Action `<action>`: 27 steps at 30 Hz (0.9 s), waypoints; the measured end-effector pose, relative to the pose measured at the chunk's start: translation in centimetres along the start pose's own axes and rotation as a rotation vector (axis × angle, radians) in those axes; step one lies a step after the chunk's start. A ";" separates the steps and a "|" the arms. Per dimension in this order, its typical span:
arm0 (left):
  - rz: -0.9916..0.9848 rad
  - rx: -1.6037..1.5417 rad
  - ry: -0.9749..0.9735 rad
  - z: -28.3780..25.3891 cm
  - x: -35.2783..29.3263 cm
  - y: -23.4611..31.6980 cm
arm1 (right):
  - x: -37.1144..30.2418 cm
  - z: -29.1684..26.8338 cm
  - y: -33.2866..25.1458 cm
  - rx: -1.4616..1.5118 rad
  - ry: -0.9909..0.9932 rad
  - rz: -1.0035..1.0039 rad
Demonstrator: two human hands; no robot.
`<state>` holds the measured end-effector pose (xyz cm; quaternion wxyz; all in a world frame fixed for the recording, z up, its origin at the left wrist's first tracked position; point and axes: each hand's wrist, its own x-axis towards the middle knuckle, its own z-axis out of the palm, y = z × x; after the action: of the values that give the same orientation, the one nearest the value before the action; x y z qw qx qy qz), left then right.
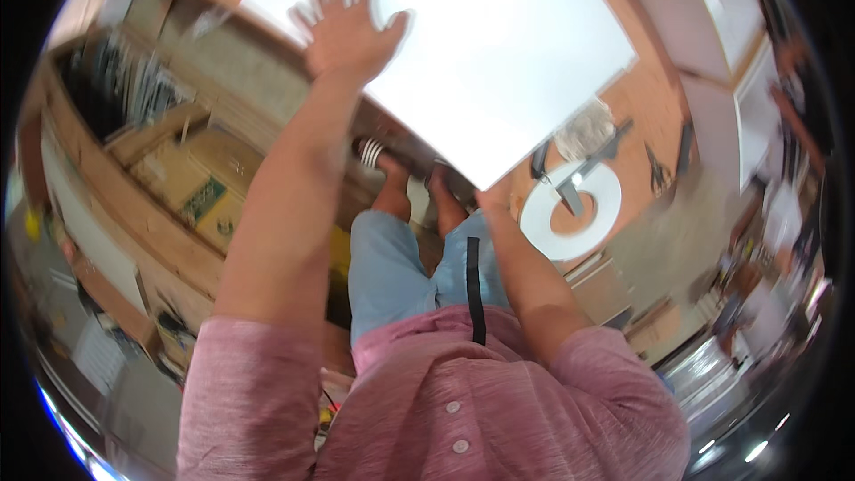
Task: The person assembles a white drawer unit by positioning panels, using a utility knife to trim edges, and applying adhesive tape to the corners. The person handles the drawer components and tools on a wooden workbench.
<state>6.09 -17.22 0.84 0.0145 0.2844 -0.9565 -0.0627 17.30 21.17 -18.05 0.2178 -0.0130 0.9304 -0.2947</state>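
- White sheet (499, 44): on the tan workbench (655, 107), one corner pointing toward the person (454, 374).
- Left hand (350, 43): fingers spread, over its left edge.
- Right hand (494, 196): nearer that corner, mostly hidden; grip cannot be told.

Workshop, apparently woodworking, timber-topped bench (643, 93) at two o'clock, large white sheet (463, 27) at twelve, white ring-shaped roll (606, 211) and scissors (657, 171) at three, wooden-framed bin (116, 176) of upright strips (147, 93) at ten, blurred people (761, 316) towards four.
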 end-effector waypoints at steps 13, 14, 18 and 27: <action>-0.022 0.188 -0.106 -0.5 -0.4 1.4 | -4.9 -1.2 -6.7 -0.414 -0.270 -0.091; -0.005 0.206 -0.094 -0.4 -0.3 1.3 | -4.6 -0.2 -6.0 -0.467 -0.355 -0.061; -0.005 0.167 -0.102 0.1 0.0 0.4 | -3.9 -0.6 -3.8 -0.452 -0.439 0.191; -0.028 0.201 -0.129 0.0 0.3 0.4 | -4.3 -3.3 -2.4 -0.470 -0.292 -0.070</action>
<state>5.64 -17.00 0.84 -0.0765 0.2933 -0.9528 0.0152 19.60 21.62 -12.60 0.3301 -0.1377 0.9310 -0.0733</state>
